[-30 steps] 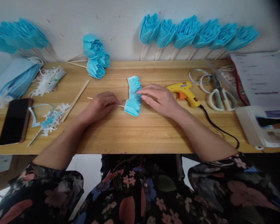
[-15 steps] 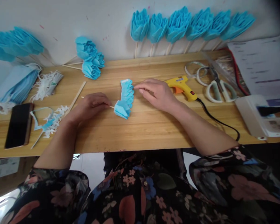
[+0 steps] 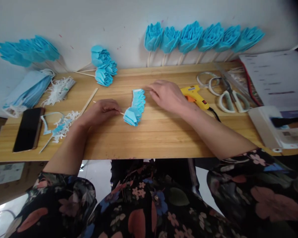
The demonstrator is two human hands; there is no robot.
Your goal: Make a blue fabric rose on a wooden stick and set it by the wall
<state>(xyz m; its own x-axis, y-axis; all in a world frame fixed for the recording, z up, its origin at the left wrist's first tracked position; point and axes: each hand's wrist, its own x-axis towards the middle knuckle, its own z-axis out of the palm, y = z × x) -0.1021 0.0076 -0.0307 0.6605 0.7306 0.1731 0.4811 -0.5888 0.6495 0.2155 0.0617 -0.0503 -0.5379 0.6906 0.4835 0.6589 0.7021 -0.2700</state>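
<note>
My left hand (image 3: 105,110) is closed around a thin wooden stick (image 3: 122,113) that pokes out on both sides of the fingers. On the stick's right end sits a partly rolled blue flower head (image 3: 131,116). From it a pleated blue petal strip (image 3: 138,98) runs away from me along the table, with a whitish far end. My right hand (image 3: 165,94) is just right of that far end, index finger stretched out and thumb apart, holding nothing I can see. Whether the fingertip touches the strip I cannot tell. A yellow glue gun (image 3: 195,96) lies beside my right hand, partly behind it.
Several finished blue flowers (image 3: 190,37) lean on the wall, with three more (image 3: 104,76) lying left of them. Scissors (image 3: 230,94), tape rolls and a white box (image 3: 265,129) are at right. Face masks (image 3: 31,91), a phone (image 3: 28,130) and scraps (image 3: 64,127) are at left.
The camera view has shifted slightly. My right hand's fingers now bend down more at the knuckles, near the strip's far end. My left hand still holds the stick.
</note>
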